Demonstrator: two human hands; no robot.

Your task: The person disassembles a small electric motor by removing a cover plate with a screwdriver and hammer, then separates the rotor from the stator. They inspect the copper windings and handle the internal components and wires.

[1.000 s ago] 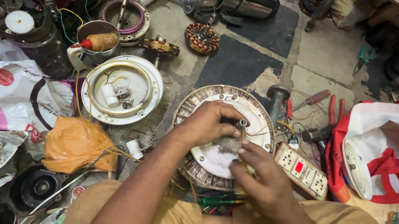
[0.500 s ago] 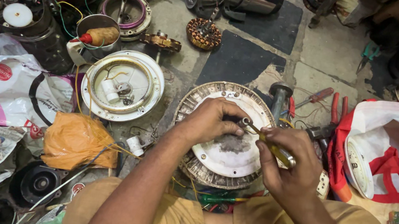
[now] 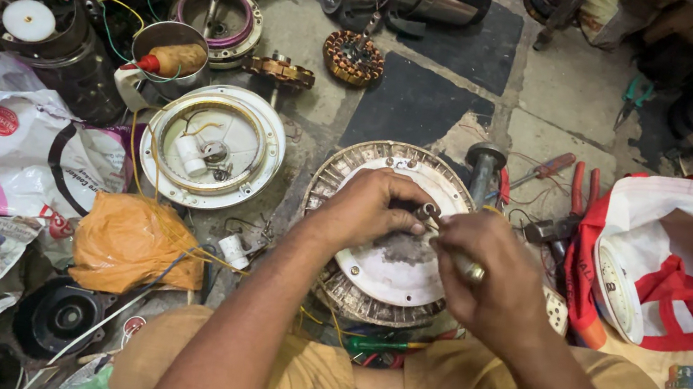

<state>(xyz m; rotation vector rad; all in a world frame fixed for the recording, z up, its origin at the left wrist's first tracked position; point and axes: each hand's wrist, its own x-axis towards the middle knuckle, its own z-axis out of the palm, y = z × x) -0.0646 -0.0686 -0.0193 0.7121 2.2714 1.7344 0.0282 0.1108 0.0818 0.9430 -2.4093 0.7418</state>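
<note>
Head view: the person sits on the floor with a round ceiling-fan motor housing lying flat between the knees. The left hand rests on the white centre plate of the housing; its fingers are narrow, pinching a small metal piece at the hub. The right hand is closed around the handle of a screwdriver, and the tip meets the same hub point, just beside the left fingertips. To do this step well, I judge the tool should stay in line with the small part, while the left hand keeps the housing from turning, so the tip does not slip toward the fingers. Red pliers lie near on the right, and a white fan cover with a capacitor lies to the left.
</note>
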